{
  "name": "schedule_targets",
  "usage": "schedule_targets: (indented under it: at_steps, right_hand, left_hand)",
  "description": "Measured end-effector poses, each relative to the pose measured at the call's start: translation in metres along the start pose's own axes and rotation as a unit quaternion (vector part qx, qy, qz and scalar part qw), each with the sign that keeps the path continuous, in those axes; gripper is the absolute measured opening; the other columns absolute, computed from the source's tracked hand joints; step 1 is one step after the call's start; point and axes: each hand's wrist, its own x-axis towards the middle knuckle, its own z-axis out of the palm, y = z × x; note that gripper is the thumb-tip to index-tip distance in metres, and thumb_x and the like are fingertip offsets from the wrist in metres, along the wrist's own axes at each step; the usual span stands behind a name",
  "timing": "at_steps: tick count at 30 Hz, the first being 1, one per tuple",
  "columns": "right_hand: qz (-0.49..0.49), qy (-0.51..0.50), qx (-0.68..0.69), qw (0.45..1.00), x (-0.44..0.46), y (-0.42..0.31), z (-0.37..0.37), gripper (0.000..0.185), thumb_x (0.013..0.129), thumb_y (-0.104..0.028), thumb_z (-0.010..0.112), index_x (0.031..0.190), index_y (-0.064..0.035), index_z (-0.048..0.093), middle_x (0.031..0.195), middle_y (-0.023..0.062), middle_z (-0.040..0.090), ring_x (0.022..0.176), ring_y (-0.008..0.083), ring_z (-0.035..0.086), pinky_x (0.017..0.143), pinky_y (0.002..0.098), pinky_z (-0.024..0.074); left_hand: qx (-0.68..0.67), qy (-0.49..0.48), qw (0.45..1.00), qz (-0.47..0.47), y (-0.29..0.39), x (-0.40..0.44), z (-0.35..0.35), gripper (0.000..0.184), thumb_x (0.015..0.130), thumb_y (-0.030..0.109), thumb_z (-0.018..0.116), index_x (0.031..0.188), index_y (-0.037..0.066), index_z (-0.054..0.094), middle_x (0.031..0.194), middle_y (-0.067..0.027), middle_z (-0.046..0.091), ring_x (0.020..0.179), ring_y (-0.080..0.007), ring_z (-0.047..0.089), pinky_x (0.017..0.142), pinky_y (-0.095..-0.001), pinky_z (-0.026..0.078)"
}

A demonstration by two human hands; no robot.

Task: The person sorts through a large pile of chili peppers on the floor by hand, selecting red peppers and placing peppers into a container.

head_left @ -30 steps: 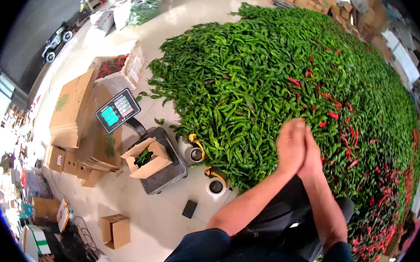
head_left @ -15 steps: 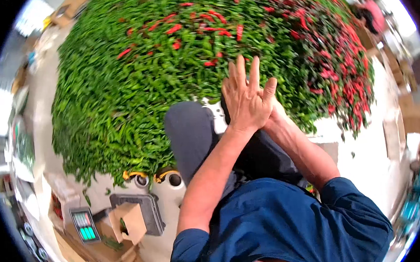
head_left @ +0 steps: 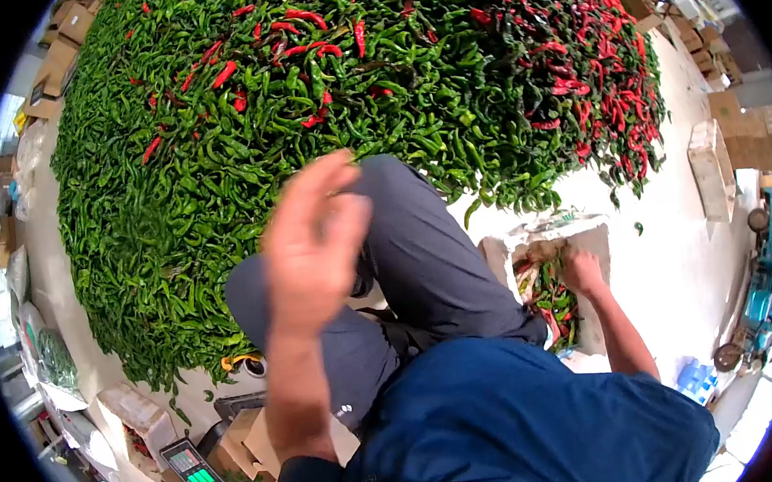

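My left hand (head_left: pixel 314 237) is raised above my bent knees, blurred by motion. Its thumb and fingers are apart, and nothing shows between them. Down at my right side, my right hand (head_left: pixel 583 269) is inside the top of a white foam box (head_left: pixel 591 235). The fingers there are curled beside a brownish item (head_left: pixel 543 251) that I cannot name; whether they grip it is partly hidden. Red and green chili peppers (head_left: pixel 553 305) lie in that box. In front of me spreads a large heap of green chili peppers (head_left: pixel 218 145), with red ones (head_left: pixel 604 91) massed at its right side.
At lower left are a digital scale display (head_left: pixel 191 467), an open cardboard box (head_left: pixel 248 443) and another foam box (head_left: pixel 134 415). A yellow-and-black tape roll (head_left: pixel 250 365) lies by the heap. To the right stand cardboard boxes (head_left: pixel 750 138) and a teal wheeled machine (head_left: pixel 769 277).
My hands were together above my knees and have parted. The right hand went down to the foam box; the left moved left. My legs have shifted and the view has turned.
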Motion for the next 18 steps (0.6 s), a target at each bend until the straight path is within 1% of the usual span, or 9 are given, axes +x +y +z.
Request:
schedule_targets:
  at_steps: [3, 4, 7, 9, 11, 13, 15, 17, 18]
  right_hand:
    - [-0.119, 0.158, 0.126, 0.972, 0.02, -0.031, -0.028, 0.033, 0.083, -0.021, 0.069, 0.11, -0.0033, 0.064, 0.097, 0.0226, 0.063, 0.092, 0.0381, 0.063, 0.083, 0.0455, 0.0503]
    - [-0.062, 0.086, 0.215, 0.971, 0.045, -0.06, -0.062, 0.031, 0.084, -0.021, 0.069, 0.107, -0.0011, 0.064, 0.099, 0.0225, 0.064, 0.09, 0.0377, 0.064, 0.08, 0.0436, 0.0514]
    - [-0.098, 0.045, 0.45, 0.887, 0.152, -0.145, -0.092, 0.03, 0.088, -0.022, 0.067, 0.105, 0.0029, 0.064, 0.1, 0.0202, 0.068, 0.087, 0.0346, 0.067, 0.076, 0.0383, 0.0524]
    - [-0.204, 0.023, 0.483, 0.851, 0.224, -0.213, -0.114, 0.041, 0.088, -0.024, 0.067, 0.117, 0.0047, 0.062, 0.102, 0.0184, 0.071, 0.089, 0.0266, 0.068, 0.08, 0.0355, 0.0529]
    - [-0.176, -0.076, 0.54, 0.819, 0.289, -0.292, -0.137, 0.048, 0.088, -0.023, 0.065, 0.124, 0.0072, 0.057, 0.104, 0.0185, 0.07, 0.091, 0.0227, 0.068, 0.082, 0.034, 0.0529]
    - [-0.144, -0.071, 0.596, 0.787, 0.335, -0.364, -0.161, 0.053, 0.085, -0.022, 0.066, 0.129, 0.006, 0.054, 0.106, 0.0215, 0.069, 0.089, 0.0287, 0.069, 0.082, 0.0378, 0.0537]
    - [-0.209, 0.162, 0.456, 0.85, 0.397, -0.418, -0.144, 0.051, 0.082, -0.019, 0.065, 0.125, 0.0061, 0.053, 0.103, 0.0256, 0.067, 0.09, 0.0365, 0.068, 0.081, 0.0444, 0.0536]
    - [-0.148, 0.158, 0.417, 0.883, 0.428, -0.453, -0.144, 0.043, 0.081, -0.018, 0.065, 0.115, 0.0053, 0.051, 0.1, 0.0281, 0.065, 0.094, 0.042, 0.064, 0.081, 0.0492, 0.0524]
    - [-0.072, 0.148, 0.392, 0.905, 0.44, -0.469, -0.139, 0.043, 0.081, -0.02, 0.067, 0.11, 0.0022, 0.044, 0.101, 0.0274, 0.062, 0.095, 0.0419, 0.064, 0.081, 0.05, 0.0526]
  left_hand:
    - [0.022, 0.117, 0.992, -0.03, -0.012, 0.025, -0.083, 0.029, 0.1, 0.017, 0.051, 0.121, -0.001, 0.059, 0.114, -0.0141, 0.066, 0.105, -0.0224, 0.065, 0.087, -0.0337, 0.052]
    - [0.006, 0.145, 0.987, -0.063, -0.022, 0.034, -0.104, 0.031, 0.1, 0.018, 0.051, 0.122, -0.002, 0.058, 0.113, -0.0142, 0.066, 0.102, -0.0221, 0.065, 0.086, -0.0332, 0.052]
    - [-0.111, 0.132, 0.973, -0.151, -0.081, 0.06, -0.147, 0.031, 0.1, 0.018, 0.053, 0.122, -0.002, 0.058, 0.112, -0.0145, 0.066, 0.099, -0.0229, 0.066, 0.084, -0.0335, 0.054]
    - [-0.187, 0.093, 0.95, -0.232, -0.133, 0.073, -0.153, 0.031, 0.098, 0.017, 0.054, 0.122, -0.002, 0.057, 0.112, -0.0155, 0.065, 0.098, -0.0241, 0.066, 0.083, -0.035, 0.055]
    - [-0.262, 0.073, 0.909, -0.315, -0.199, 0.08, -0.148, 0.032, 0.097, 0.014, 0.055, 0.123, -0.004, 0.056, 0.112, -0.0177, 0.065, 0.098, -0.0254, 0.066, 0.082, -0.0357, 0.057]
    - [-0.288, 0.074, 0.878, -0.376, -0.258, 0.083, -0.135, 0.036, 0.095, 0.009, 0.056, 0.127, -0.006, 0.051, 0.115, -0.0204, 0.064, 0.103, -0.0281, 0.066, 0.086, -0.038, 0.057]
    - [-0.314, 0.093, 0.843, -0.427, -0.311, 0.089, -0.122, 0.041, 0.097, 0.008, 0.053, 0.134, -0.006, 0.045, 0.127, -0.023, 0.057, 0.116, -0.0321, 0.06, 0.095, -0.0409, 0.053]
    - [-0.327, 0.14, 0.832, -0.427, -0.353, 0.101, -0.11, 0.046, 0.098, 0.007, 0.051, 0.139, -0.007, 0.039, 0.137, -0.0248, 0.049, 0.125, -0.0333, 0.053, 0.104, -0.0421, 0.047]
    - [-0.333, 0.15, 0.839, -0.404, -0.38, 0.109, -0.107, 0.051, 0.097, 0.008, 0.051, 0.142, -0.007, 0.033, 0.142, -0.026, 0.043, 0.13, -0.0339, 0.047, 0.109, -0.0436, 0.041]
